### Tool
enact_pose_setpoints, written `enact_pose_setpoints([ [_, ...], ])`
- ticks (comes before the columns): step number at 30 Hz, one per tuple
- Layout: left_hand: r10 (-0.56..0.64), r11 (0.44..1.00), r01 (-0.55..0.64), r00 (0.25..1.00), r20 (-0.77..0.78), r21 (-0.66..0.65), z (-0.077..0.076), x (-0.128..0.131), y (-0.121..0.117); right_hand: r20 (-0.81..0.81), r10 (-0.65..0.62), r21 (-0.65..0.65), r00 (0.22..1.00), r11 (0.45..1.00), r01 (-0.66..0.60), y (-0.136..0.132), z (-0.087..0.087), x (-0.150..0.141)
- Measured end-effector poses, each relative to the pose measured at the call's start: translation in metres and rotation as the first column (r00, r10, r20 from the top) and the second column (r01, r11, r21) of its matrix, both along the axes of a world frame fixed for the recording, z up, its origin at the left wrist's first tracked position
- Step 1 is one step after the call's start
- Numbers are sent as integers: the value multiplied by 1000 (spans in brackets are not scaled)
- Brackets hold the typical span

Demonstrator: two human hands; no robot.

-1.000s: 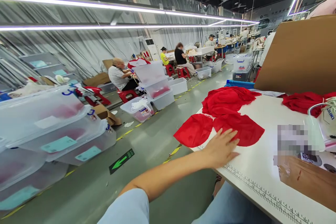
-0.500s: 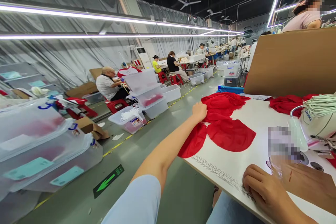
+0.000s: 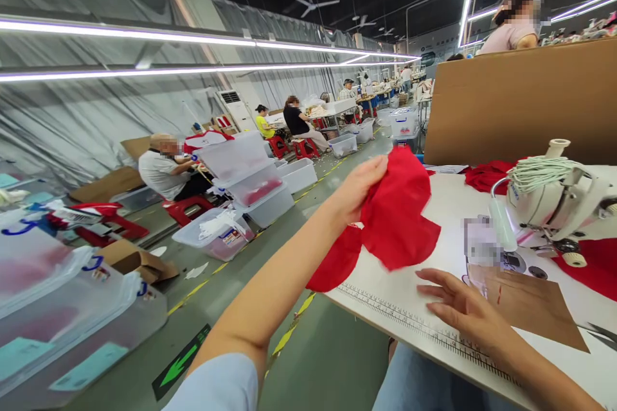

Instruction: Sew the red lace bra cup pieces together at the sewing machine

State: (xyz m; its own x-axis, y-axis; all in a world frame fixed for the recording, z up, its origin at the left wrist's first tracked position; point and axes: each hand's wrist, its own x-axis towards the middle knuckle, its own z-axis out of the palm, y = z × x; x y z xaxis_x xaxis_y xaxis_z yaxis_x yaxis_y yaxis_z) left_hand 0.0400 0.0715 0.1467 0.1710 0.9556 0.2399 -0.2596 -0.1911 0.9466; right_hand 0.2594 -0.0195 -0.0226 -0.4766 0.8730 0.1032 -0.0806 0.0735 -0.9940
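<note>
My left hand (image 3: 362, 185) is closed on the upper left edge of a red fabric piece (image 3: 400, 218), which hangs lifted over the left end of the white sewing table (image 3: 385, 292). Its outline is rounded, with a notch on the right side. Below my left wrist, another red fabric piece (image 3: 337, 263) lies at the table's edge, partly covered. My right hand (image 3: 450, 298) hovers over the front of the table near the printed ruler, fingers apart and holding nothing. The fingertips point toward the lifted piece without touching it.
A sewing machine (image 3: 554, 196) stands on the right, with brown card (image 3: 530, 308) before it and scissors (image 3: 602, 334) at the edge. A tall cardboard sheet (image 3: 520, 103) rises behind. Clear plastic bins (image 3: 116, 321) line the aisle at left, where co-workers sit.
My left hand has raised a red fabric piece off the table. My right hand has come off the ruler edge and spread its fingers. The view has turned slightly right.
</note>
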Motion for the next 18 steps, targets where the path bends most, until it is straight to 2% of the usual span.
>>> enact_pose_setpoints([
  [2,-186,973,185,983,9,-136,-19,5,-27,-238,77,-196,968,973,-126,-9,10,1],
  [4,-253,922,242,968,3,-301,-46,7,-45,-374,63,-296,925,937,-184,-20,24,5],
  [7,-268,839,229,963,-9,-493,-86,3,-55,-350,-195,-488,916,873,-1,-32,40,14],
  [10,-329,786,255,944,-32,-563,-112,0,-53,-268,-342,-584,901,801,130,-34,35,25],
  [13,-413,788,292,904,-114,-542,-120,7,-48,-269,-345,-570,899,810,140,-35,19,34],
  [16,-443,827,292,865,-237,-481,-114,21,-43,-274,-314,-515,909,846,137,-38,8,37],
  [18,-428,866,290,851,-305,-408,-109,30,-41,-263,-303,-488,916,861,145,-40,7,39],
])
